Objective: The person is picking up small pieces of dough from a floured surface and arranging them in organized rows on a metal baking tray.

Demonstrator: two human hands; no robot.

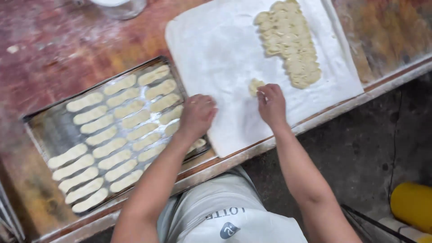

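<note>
Head view: right hand (271, 103) pinches a small dough piece (255, 86) on the white cloth (220, 58); left hand (196, 114) curled loosely, holding nothing visible, at the cloth's edge over the tray (45, 130). Tray carries rows of shaped dough sticks (103, 135). Dough pile (290, 42) lies farther up the cloth, all on the table (58, 49).

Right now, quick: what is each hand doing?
Left hand: curled over the tray edge, holding nothing visible.
Right hand: fingers pinching a small dough piece on the white cloth.
</note>
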